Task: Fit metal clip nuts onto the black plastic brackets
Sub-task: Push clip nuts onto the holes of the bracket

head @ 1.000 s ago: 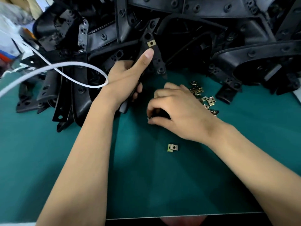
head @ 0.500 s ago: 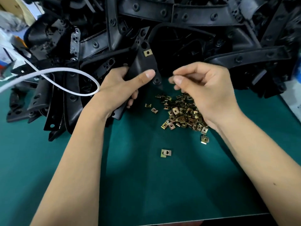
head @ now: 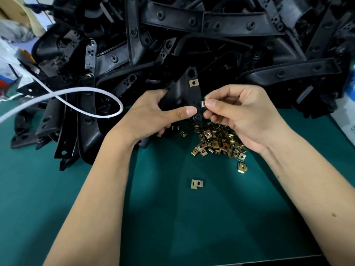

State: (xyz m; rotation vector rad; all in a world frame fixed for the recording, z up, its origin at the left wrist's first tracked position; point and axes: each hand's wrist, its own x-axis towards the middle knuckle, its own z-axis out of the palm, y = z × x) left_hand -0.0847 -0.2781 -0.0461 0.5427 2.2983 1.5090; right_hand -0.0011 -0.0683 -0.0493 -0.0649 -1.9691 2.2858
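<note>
My left hand (head: 153, 114) grips a black plastic bracket (head: 189, 95) and holds it upright above the green mat, thumb pressed against its lower end. One brass clip nut (head: 193, 82) sits fitted near the bracket's top. My right hand (head: 240, 114) pinches another clip nut (head: 203, 103) between thumb and forefinger, right at the bracket's right edge. A pile of loose brass clip nuts (head: 219, 141) lies on the mat below both hands.
A big heap of black brackets (head: 192, 35) fills the back of the green mat (head: 192, 217). A white cable (head: 76, 93) loops over the heap at left. Single clip nuts (head: 196, 184) lie nearer me. A white box (head: 345, 116) stands at the right edge.
My right hand rose from the nut pile with one clip nut and brought it to the bracket's right edge. My left thumb slid down the bracket.
</note>
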